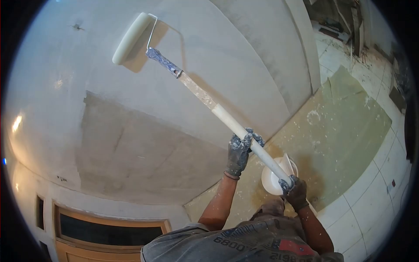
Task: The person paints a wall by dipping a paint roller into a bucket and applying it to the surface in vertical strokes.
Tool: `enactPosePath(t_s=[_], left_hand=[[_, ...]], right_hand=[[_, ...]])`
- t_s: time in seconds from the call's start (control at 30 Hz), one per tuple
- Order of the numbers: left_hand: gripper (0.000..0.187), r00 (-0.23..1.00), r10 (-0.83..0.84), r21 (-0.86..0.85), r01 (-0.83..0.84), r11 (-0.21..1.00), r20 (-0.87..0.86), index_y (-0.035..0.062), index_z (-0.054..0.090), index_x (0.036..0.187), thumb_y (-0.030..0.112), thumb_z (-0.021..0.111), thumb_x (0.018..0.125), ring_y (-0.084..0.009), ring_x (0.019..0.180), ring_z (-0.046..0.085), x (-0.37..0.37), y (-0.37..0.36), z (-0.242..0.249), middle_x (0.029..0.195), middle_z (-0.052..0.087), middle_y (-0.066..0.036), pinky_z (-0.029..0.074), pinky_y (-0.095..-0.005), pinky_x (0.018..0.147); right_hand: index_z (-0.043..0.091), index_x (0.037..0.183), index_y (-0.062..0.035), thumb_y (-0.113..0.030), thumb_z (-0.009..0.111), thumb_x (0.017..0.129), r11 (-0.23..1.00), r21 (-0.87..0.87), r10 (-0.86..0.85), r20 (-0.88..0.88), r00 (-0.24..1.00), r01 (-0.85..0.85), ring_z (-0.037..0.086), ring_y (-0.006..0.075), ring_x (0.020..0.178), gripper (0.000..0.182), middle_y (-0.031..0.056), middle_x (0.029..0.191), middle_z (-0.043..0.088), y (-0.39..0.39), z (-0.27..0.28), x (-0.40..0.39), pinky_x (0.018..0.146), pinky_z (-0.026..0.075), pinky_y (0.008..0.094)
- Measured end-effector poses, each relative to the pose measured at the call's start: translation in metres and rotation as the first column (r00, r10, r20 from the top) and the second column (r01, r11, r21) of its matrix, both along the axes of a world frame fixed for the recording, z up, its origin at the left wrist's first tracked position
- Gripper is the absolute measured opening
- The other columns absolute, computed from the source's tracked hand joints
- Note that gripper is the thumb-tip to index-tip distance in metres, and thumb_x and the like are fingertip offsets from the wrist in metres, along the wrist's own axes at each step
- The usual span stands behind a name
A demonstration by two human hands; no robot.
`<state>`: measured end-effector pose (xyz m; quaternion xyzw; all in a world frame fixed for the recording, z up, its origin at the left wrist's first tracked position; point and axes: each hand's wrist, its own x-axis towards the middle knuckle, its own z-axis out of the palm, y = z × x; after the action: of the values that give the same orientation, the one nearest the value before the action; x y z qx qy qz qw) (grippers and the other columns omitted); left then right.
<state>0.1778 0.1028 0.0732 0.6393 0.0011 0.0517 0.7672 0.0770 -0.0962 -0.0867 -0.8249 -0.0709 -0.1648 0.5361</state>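
Observation:
My left hand, in a paint-spattered grey glove, grips the middle of a long pale pole. My right hand, gloved too, holds the pole's lower end. At the pole's far end a white paint roller lies against the wall at the upper left. The wall around the roller is whitish, and a darker grey patch lies lower down. A white bucket stands on the floor just behind my right hand.
A greenish sheet spotted with paint covers the floor under the bucket, with pale tiles beside it. Planks and debris lie at the top right. A wooden frame sits at the lower left.

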Motion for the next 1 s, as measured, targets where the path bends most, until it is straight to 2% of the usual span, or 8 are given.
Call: enactPosePath(t_s=[0.1, 0.17, 0.3, 0.37, 0.47, 0.57, 0.87, 1.0], left_hand=[[0.026, 0.994, -0.049, -0.014, 0.048, 0.999, -0.099, -0.0009, 0.049, 0.118, 0.017, 0.056, 0.101, -0.0271, 0.092, 0.068, -0.005, -0.008, -0.041, 0.099, 0.066, -0.017, 0.060, -0.0412, 0.083], [0.027, 0.964, -0.102, 0.006, 0.106, 0.994, -0.246, -0.0004, 0.049, 0.121, 0.018, 0.054, 0.102, -0.0267, 0.097, 0.068, -0.013, -0.017, -0.069, 0.103, 0.067, -0.016, 0.060, -0.0396, 0.084], [0.030, 0.890, -0.166, 0.015, 0.191, 0.982, -0.425, 0.0000, 0.049, 0.125, 0.021, 0.051, 0.104, -0.0229, 0.102, 0.068, -0.038, -0.057, -0.133, 0.108, 0.067, -0.014, 0.060, -0.0357, 0.085], [0.032, 0.866, -0.217, -0.096, 0.195, 0.976, -0.451, -0.0003, 0.049, 0.126, 0.022, 0.051, 0.104, -0.0220, 0.102, 0.067, -0.049, -0.074, -0.165, 0.110, 0.066, -0.014, 0.060, -0.0347, 0.085], [0.032, 0.839, -0.230, -0.144, 0.182, 0.973, -0.493, -0.0009, 0.051, 0.126, 0.022, 0.051, 0.104, -0.0241, 0.102, 0.067, -0.066, -0.094, -0.210, 0.112, 0.065, -0.015, 0.059, -0.0359, 0.089], [0.025, 0.789, -0.300, -0.384, 0.088, 0.919, -0.537, -0.0014, 0.049, 0.121, 0.012, 0.055, 0.101, -0.0292, 0.103, 0.065, -0.073, -0.101, -0.239, 0.109, 0.063, -0.017, 0.058, -0.0413, 0.091], [0.024, 0.713, -0.348, -0.631, -0.168, 0.757, -0.608, -0.0038, 0.056, 0.109, 0.018, 0.058, 0.100, -0.0313, 0.095, 0.063, -0.069, -0.106, -0.335, 0.103, 0.063, -0.018, 0.053, -0.0462, 0.096], [0.030, 0.714, -0.311, -0.584, -0.167, 0.794, -0.628, -0.0038, 0.059, 0.105, 0.026, 0.058, 0.099, -0.0320, 0.094, 0.061, -0.053, -0.096, -0.373, 0.099, 0.063, -0.018, 0.051, -0.0477, 0.096]], right_hand=[[0.064, 0.080, -0.0033, -0.035, 0.076, 0.081, 0.995, -0.026, 0.087, -0.199, 0.976, -0.094, 0.061, 0.0408, 0.057, 0.034, 0.0187, 0.065, 0.063, -0.027, -0.036, -0.013, 0.056, 0.048, 0.0475], [0.067, 0.085, -0.0021, -0.038, 0.076, 0.081, 0.995, -0.081, 0.050, -0.162, 0.985, -0.063, 0.063, 0.0409, 0.060, 0.037, 0.0192, 0.066, 0.064, -0.047, -0.064, -0.030, 0.057, 0.049, 0.0467], [0.063, 0.076, -0.0018, -0.033, 0.074, 0.080, 0.978, -0.160, 0.057, -0.397, 0.916, -0.130, 0.061, 0.0396, 0.057, 0.033, 0.0173, 0.059, 0.060, -0.103, -0.095, -0.065, 0.056, 0.045, 0.0460], [0.068, 0.089, 0.0015, -0.038, 0.074, 0.079, 0.953, -0.204, 0.071, -0.566, 0.821, -0.223, 0.066, 0.0382, 0.065, 0.041, 0.0213, 0.071, 0.067, -0.129, -0.116, -0.087, 0.065, 0.051, 0.0459], [0.068, 0.085, -0.0023, -0.041, 0.071, 0.080, 0.946, -0.305, -0.048, -0.460, 0.886, -0.107, 0.063, 0.0386, 0.058, 0.039, 0.0186, 0.062, 0.063, -0.151, -0.149, -0.123, 0.058, 0.049, 0.0455], [0.069, 0.089, -0.0036, -0.043, 0.071, 0.080, 0.930, -0.326, -0.065, -0.602, 0.796, -0.171, 0.065, 0.0377, 0.061, 0.040, 0.0186, 0.065, 0.065, -0.161, -0.123, -0.134, 0.061, 0.051, 0.0456], [0.065, 0.096, -0.0103, -0.041, 0.071, 0.077, 0.888, -0.435, -0.266, -0.753, 0.602, -0.151, 0.067, 0.0375, 0.074, 0.037, 0.0158, 0.078, 0.069, -0.149, -0.099, -0.138, 0.067, 0.052, 0.0492], [0.066, 0.094, -0.0068, -0.043, 0.069, 0.080, 0.897, -0.426, -0.317, -0.805, 0.502, -0.118, 0.069, 0.0379, 0.077, 0.039, 0.0164, 0.079, 0.069, -0.125, -0.072, -0.098, 0.070, 0.053, 0.0494]])
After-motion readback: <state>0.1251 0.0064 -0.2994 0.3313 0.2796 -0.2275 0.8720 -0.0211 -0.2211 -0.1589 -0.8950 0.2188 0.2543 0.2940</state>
